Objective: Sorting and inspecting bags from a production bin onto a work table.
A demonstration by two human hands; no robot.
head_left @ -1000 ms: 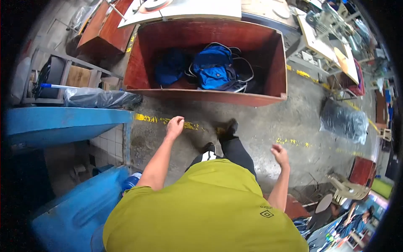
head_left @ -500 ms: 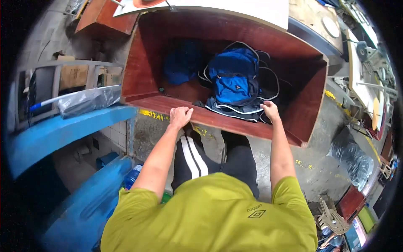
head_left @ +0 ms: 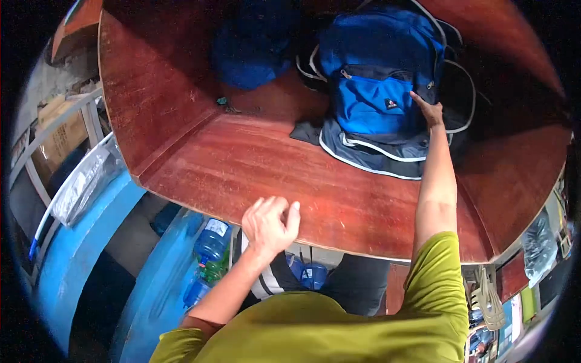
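A large reddish-brown wooden box (head_left: 212, 157) stands open in front of me. Inside it, right of the middle, lies a blue and black backpack (head_left: 372, 109) with zip pockets and white-edged straps. My right hand (head_left: 430, 112) grips the right side of its front pocket, thumb on the blue cloth and the other fingers partly hidden. At the box's front edge, my left hand (head_left: 269, 224) has its fingers curled over the wood and its thumb raised apart. A second dark-blue cloth item (head_left: 251, 54) sits in shadow at the box's back left; its kind is unclear.
On the left is a blue ledge (head_left: 91, 224) with a plastic-wrapped bundle (head_left: 88, 181) on it, beside a metal frame and a cardboard box (head_left: 60, 130). Blue water jugs (head_left: 212, 239) stand below the box's front edge. A clear plastic bag (head_left: 538, 239) hangs at the right.
My right hand has left the box's front edge and reached forward to the backpack's side. My left hand stays at the edge. The view has moved closer over the box.
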